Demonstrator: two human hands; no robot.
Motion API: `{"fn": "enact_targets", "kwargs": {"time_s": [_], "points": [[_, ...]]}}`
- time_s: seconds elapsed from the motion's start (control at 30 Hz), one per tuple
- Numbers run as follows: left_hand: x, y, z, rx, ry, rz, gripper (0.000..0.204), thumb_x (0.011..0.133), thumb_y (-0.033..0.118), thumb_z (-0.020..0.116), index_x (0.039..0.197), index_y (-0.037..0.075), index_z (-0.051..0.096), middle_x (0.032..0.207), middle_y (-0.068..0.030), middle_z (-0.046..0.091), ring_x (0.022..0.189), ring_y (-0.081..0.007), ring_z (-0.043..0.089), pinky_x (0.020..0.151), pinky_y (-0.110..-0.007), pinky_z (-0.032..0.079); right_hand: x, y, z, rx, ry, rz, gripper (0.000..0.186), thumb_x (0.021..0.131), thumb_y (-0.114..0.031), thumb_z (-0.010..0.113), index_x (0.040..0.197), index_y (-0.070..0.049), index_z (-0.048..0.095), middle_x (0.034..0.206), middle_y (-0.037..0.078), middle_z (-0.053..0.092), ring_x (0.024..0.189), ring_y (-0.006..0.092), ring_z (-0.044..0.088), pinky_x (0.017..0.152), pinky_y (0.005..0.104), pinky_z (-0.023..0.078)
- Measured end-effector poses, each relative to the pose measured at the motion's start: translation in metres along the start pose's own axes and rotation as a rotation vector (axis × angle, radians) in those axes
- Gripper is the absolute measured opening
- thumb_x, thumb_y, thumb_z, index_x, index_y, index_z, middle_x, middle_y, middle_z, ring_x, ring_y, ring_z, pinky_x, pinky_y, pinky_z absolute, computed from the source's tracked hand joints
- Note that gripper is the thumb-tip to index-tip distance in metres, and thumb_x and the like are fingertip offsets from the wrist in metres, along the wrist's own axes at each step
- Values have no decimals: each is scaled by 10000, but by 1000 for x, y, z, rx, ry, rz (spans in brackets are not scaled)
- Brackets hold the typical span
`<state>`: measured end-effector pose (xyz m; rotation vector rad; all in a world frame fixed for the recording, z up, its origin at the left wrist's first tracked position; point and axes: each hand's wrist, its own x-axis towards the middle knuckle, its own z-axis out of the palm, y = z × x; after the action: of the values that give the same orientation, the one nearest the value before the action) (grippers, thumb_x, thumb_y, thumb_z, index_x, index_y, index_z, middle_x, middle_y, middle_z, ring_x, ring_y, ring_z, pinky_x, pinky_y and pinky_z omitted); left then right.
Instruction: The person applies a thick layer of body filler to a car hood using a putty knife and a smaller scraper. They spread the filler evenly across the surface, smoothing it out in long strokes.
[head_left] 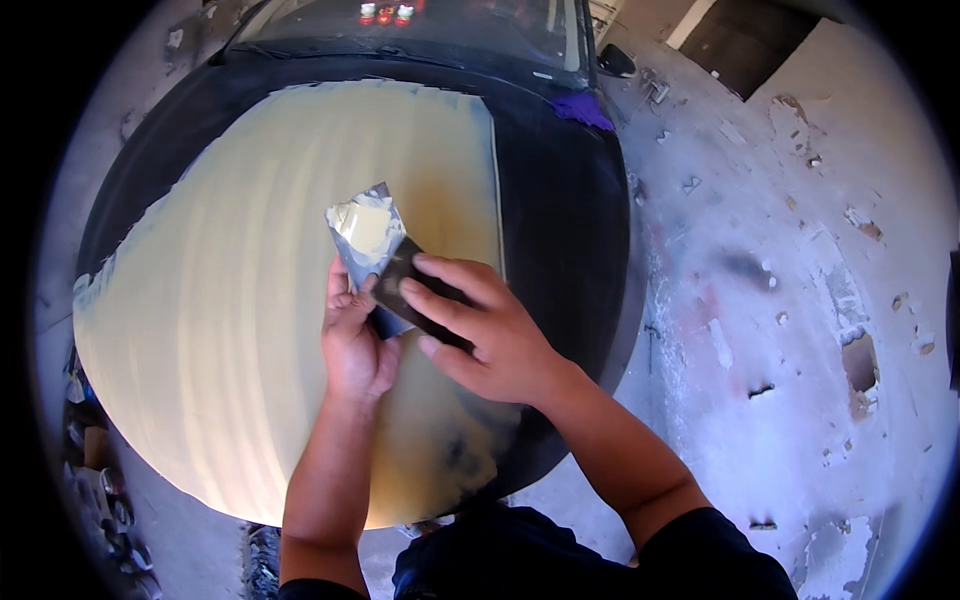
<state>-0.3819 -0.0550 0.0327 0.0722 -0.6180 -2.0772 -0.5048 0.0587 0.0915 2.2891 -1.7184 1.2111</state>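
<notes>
A dark car hood point(560, 210) lies below my hands, most of its left and middle coated with cream-yellow filler point(240, 270) in long streaks. Above it, my left hand point(358, 350) grips a grey metal putty knife, its blade point(350, 250) carrying a lump of cream putty point(370, 228). My right hand point(490, 325) has its fingers along a dark, flat rectangular spreader point(428, 305), whose far end meets the blade close to my left thumb. Fingers and spreader hide part of the knife's lower end.
A purple cloth point(582, 110) rests on the hood's far right, near the windshield point(420, 28) and side mirror point(617, 62). The pale floor point(720, 300) at right has peeling patches and scraps. Cluttered items point(105, 490) stand at the lower left.
</notes>
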Motion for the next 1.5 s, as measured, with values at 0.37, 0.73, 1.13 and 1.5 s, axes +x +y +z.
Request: {"fn": "enact_targets", "kwargs": {"time_s": [0.37, 0.73, 1.13, 1.5], "points": [[7, 5, -5, 132, 221, 188, 500, 892, -24, 482, 1375, 41, 367, 1274, -92, 532, 1172, -202, 512, 1026, -367, 392, 3, 140, -58, -439, -63, 499, 514, 846, -327, 605, 1331, -175, 530, 1420, 81, 434, 1202, 391, 444, 1008, 499, 385], [15, 7, -16, 215, 424, 264, 587, 783, -15, 431, 1366, 26, 382, 1263, -103, 520, 1177, -225, 493, 1027, -373, 380, 170, 362, -87, -627, -480, 797, 580, 830, -316, 474, 1392, -173, 472, 1454, 120, 418, 1351, 376, 349, 1076, 531, 295], [19, 19, -19, 287, 510, 341, 645, 744, -4, 420, 1386, 13, 362, 1303, -115, 491, 1200, -223, 474, 1053, -378, 365, 260, 404, -21, -589, -484, 923, 443, 868, -207, 462, 1244, -4, 577, 1392, 206, 464, 1305, 346, 428, 1044, 394, 359], [18, 20, -18, 232, 517, 318, 639, 742, -19, 409, 1379, 10, 370, 1278, -118, 497, 1193, -225, 473, 1048, -379, 364, 246, 332, -18, -496, -719, 816, 479, 791, -252, 561, 1220, -42, 603, 1325, 192, 530, 1212, 334, 505, 957, 438, 415]]}}
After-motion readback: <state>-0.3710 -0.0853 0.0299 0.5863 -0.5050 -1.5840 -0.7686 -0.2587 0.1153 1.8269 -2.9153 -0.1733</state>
